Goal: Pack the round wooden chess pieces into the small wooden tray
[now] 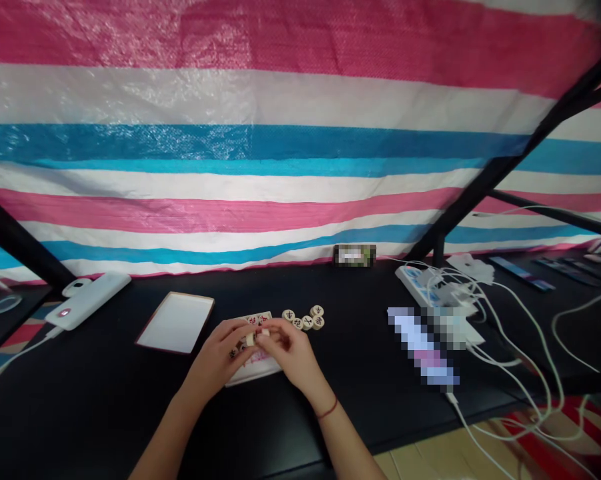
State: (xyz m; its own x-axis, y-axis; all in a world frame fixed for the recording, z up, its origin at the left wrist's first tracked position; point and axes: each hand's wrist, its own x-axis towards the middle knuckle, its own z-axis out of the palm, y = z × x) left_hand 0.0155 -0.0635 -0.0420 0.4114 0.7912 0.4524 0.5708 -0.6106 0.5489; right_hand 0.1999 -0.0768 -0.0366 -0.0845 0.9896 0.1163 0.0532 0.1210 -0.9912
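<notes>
Both my hands meet over a small white box (pixel 257 373) that holds several round Chinese chess pieces (pixel 253 322) with red and dark characters. My left hand (pixel 220 352) curls round a pale chess piece (pixel 251 339) at its fingertips. The fingers of my right hand (pixel 293 353) pinch close beside it, on another piece (pixel 265 333). My fingers cover part of the box and what lies in it. Just right of the box, several loose chess pieces (pixel 307 323) lie face up on the black table.
An open shallow box lid (pixel 176 323) lies on the table (pixel 260 440) to the left. Farther left is a white plugged-in device (pixel 89 301). At right are a blurred phone (pixel 423 347), a power strip (pixel 417 285) and tangled white cables (pixel 545 373). A striped sheet (pixel 280 147) hangs behind.
</notes>
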